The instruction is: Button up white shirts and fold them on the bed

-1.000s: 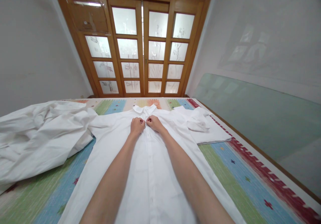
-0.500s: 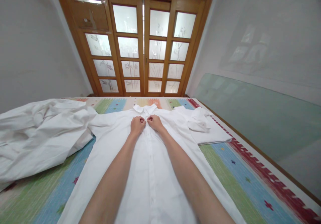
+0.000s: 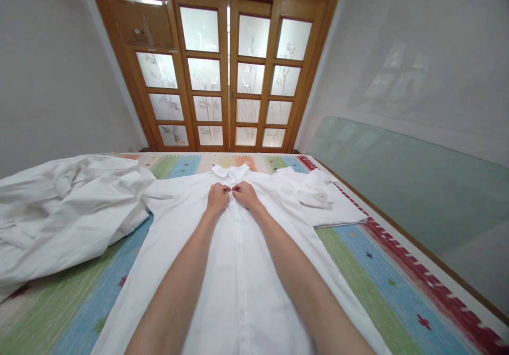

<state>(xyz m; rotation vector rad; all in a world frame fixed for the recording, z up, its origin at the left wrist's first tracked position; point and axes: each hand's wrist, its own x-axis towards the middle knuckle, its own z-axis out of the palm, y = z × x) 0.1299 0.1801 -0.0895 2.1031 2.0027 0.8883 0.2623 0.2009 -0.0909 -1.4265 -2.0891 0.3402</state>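
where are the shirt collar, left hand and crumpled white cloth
Shirt collar [image 3: 240,171]: head view, right flap
Left hand [image 3: 217,197]: head view, back of hand
Crumpled white cloth [image 3: 73,214]: head view, middle

The left hand [image 3: 218,197] and right hand [image 3: 244,195] pinch the button front of a spread white shirt [image 3: 222,291], fingers almost meeting. From them, the collar [image 3: 239,171] and, farther off, glazed wooden doors [image 3: 224,74] stand at twelve o'clock. Rumpled white cloth [image 3: 67,217] lies at nine, folded white fabric [image 3: 338,216] at three, above a striped cover [image 3: 382,275].
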